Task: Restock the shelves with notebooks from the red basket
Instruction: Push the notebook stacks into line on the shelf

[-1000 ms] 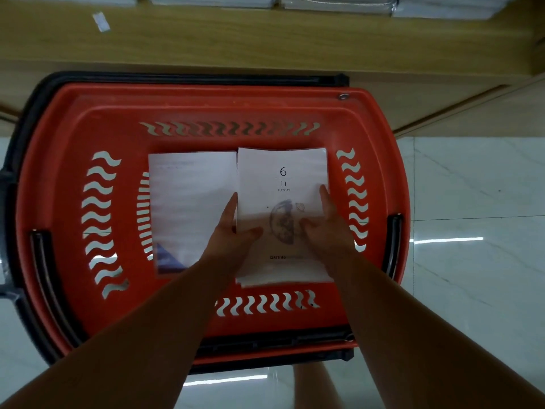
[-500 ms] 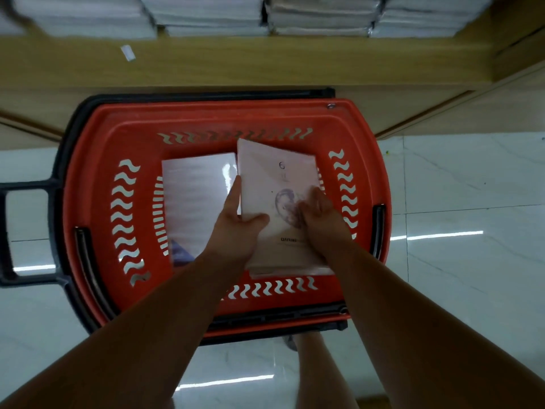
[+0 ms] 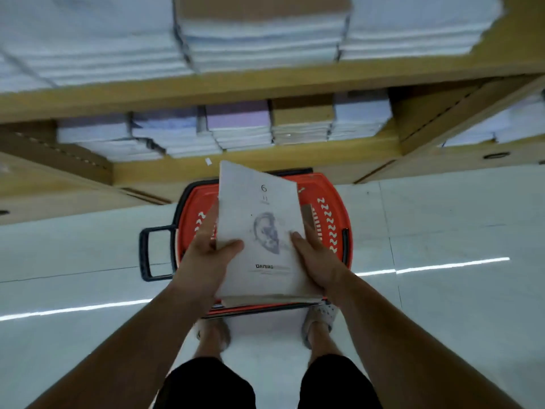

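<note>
While the shelves [image 3: 295, 81] fill the far side of the scene, already lined with stacks of notebooks [image 3: 236, 128] lying flat side by side, the red basket [image 3: 339, 202] sits on the pale floor [image 3: 442, 216] just in front of them, its black handle sticking out to the left. A bundle of white notebooks [image 3: 259, 231] is held over the basket, above its rim and between it and the person. The bundle's long axis runs near to far, so its short far edge already points at the lower shelf straight ahead. The left hand [image 3: 203, 261] clasps the left long edge, thumb laid across the top cover and fingers reaching along the side. The right hand [image 3: 318, 261] clasps the right long edge the same way, fingers curled under. Both hold the near half of the bundle and neither is clearly closer to the shelves. The coming move probably calls for a straight push forward and slightly up, far edge leading, with both hands sharing the weight.
</note>
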A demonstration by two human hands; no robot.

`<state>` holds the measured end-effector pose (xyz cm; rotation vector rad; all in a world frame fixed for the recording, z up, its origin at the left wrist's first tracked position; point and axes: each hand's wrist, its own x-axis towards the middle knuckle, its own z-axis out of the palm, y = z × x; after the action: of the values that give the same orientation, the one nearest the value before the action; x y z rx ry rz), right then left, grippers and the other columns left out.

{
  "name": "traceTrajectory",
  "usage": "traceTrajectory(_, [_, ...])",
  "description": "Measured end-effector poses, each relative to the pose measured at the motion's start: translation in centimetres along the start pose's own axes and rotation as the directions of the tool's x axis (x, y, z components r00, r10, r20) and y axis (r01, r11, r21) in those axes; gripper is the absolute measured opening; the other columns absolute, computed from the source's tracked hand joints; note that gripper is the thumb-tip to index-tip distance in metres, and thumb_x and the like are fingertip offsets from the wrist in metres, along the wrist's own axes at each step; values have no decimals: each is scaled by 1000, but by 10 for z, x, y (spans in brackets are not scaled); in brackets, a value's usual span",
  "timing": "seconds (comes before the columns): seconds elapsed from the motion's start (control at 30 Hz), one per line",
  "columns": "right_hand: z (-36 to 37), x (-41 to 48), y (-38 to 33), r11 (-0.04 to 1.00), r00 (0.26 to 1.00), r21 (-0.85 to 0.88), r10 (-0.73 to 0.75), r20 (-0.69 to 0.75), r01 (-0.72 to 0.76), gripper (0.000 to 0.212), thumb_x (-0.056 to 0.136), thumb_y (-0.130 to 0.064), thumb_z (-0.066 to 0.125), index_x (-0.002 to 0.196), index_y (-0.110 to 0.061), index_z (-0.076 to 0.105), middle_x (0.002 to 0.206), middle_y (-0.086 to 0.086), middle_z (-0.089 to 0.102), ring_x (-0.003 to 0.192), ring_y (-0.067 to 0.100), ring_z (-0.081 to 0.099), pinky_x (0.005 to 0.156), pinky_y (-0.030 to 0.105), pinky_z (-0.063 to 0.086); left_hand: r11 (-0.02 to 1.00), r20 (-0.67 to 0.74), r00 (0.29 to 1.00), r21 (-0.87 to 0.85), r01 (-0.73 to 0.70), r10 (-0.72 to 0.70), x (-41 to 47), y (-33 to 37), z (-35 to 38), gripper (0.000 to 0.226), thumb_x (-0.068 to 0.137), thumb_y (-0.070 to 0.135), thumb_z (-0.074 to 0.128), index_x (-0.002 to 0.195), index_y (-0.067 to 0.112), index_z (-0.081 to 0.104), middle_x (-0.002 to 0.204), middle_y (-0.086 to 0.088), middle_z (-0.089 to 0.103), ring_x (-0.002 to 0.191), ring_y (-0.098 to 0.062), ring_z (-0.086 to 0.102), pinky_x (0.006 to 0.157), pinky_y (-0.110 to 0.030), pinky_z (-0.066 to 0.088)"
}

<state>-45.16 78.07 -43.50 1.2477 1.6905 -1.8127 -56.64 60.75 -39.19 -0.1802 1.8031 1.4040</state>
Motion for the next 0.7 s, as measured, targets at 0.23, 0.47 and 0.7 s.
traceTrajectory(0.23, [-9, -122, -84, 986, 986, 25, -163, -17, 163, 51, 92, -53, 61, 139, -60, 41, 124, -22, 66, 111, 14, 66, 101, 41, 52, 999, 16, 999, 22, -47, 46, -109, 115, -23, 73, 95, -7, 56, 129, 57, 54, 118, 10, 74, 104, -20, 73, 85, -40, 60])
traceTrajectory(0.47, [-13, -187, -154, 911, 909, 22, -412, 64, 411, 61, 102, -22, 59, 149, -55, 35, 116, -30, 69, 109, -1, 66, 96, 30, 54, 991, -104, 986, -21, -131, 128, -186, 161, -44, 75, 98, 2, 56, 149, 54, 38, 138, 14, 63, 118, -19, 66, 103, -46, 52])
traceTrajectory(0.7, [15, -225, -224, 825, 814, 81, -565, 134, 560, 66, 104, -13, 53, 145, -61, 35, 126, -34, 64, 120, -5, 60, 105, 33, 50, 946, -82, 948, -81, -315, 309, -206, 191, -89, 76, 97, -4, 51, 150, 49, 38, 144, 13, 59, 130, -20, 59, 106, -48, 47])
